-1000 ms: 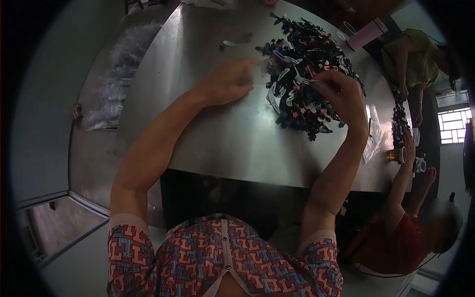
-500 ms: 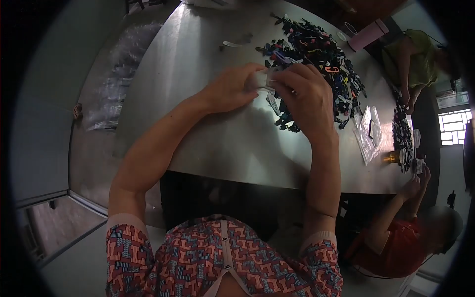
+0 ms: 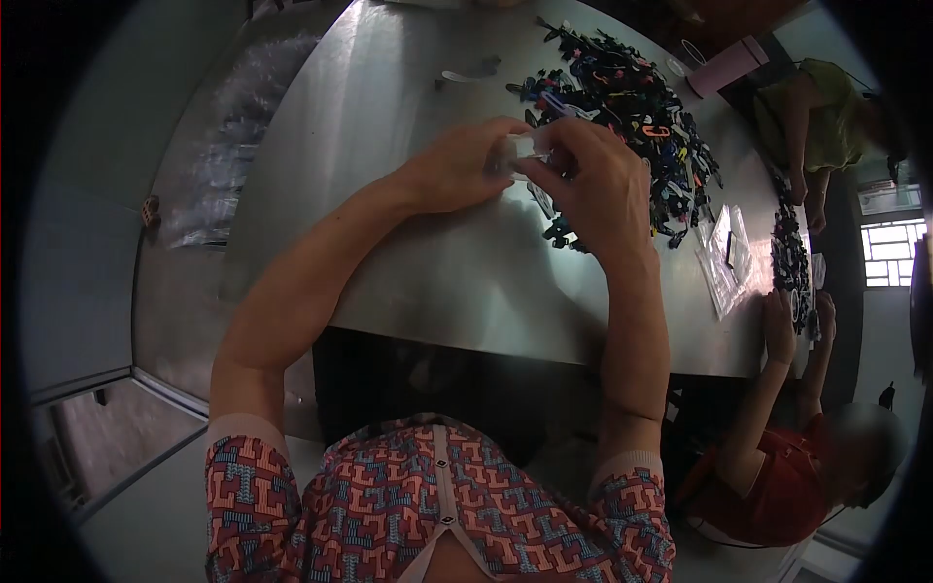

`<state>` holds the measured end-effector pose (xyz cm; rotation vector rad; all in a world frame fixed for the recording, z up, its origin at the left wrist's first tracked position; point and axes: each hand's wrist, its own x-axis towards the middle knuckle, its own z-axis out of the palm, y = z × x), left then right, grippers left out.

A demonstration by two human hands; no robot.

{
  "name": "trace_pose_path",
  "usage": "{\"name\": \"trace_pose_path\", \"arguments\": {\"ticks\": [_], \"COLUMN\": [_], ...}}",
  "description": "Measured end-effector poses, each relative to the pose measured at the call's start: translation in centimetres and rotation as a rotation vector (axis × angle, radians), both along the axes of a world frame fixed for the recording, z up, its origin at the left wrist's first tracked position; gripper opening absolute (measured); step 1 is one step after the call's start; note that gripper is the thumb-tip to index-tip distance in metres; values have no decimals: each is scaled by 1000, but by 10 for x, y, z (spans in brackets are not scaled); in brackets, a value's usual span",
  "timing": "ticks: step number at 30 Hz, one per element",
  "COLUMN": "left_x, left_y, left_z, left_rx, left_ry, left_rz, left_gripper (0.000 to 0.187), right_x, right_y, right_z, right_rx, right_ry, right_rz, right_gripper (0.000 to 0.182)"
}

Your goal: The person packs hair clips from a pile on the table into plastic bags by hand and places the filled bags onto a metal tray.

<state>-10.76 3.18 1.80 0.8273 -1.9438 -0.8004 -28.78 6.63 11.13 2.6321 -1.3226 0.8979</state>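
Note:
Above the metal table, my left hand grips a small whitish, partly see-through piece that looks like plastic; I cannot make out its exact kind. My right hand pinches the same piece from the other side, thumb and fingers closed at its edge. Just beyond my hands spreads a heap of small clips, mostly dark with some coloured ones. Part of the heap lies hidden behind my right hand.
Clear plastic bags lie on the table to the right. A pink bottle stands at the far right. Two people sit along the right side by a second clip pile. One pale clip lies apart at the back.
My right hand has shifted slightly left, and its fingers have turned on the whitish piece. The red-clothed person's hands have moved apart at the second pile; the green-clothed person's hands have moved too.

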Motion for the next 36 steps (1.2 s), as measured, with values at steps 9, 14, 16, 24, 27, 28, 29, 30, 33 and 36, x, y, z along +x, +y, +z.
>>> {"name": "trace_pose_path", "arguments": {"ticks": [9,14,16,24,27,28,29,30,33,36], "left_x": [12,14,12,10,10,10,10,10,10,9], "left_y": [-10,-7,-7,-7,-6,-5,-5,-5,-5,-5], "left_z": [-1,14,10,5,7,9,9,8,6,8], "left_rx": [-6,105,99,91,96,104,114,115,103,136], "left_ry": [9,0,5,31,33,23,13,13,25,1], "left_rz": [91,177,165,107,89,87,84,85,80,82], "left_gripper": [54,51,50,50,50,50,50,50,50,50], "right_x": [-23,-36,-36,-44,-47,-47,-48,-49,-53,-49], "right_y": [-9,-19,-18,-32,-33,-32,-32,-31,-32,-28], "right_z": [12,-10,-16,-24,-20,-16,-12,-6,-2,0], "right_rx": [316,408,368,376,410,477,477,579,671,601], "right_ry": [-166,114,206,233,170,104,104,21,-81,-26], "right_rz": [-34,51,79,58,104,130,131,101,39,33], "right_gripper": [14,21,21,19,17,15,15,14,15,17]}}
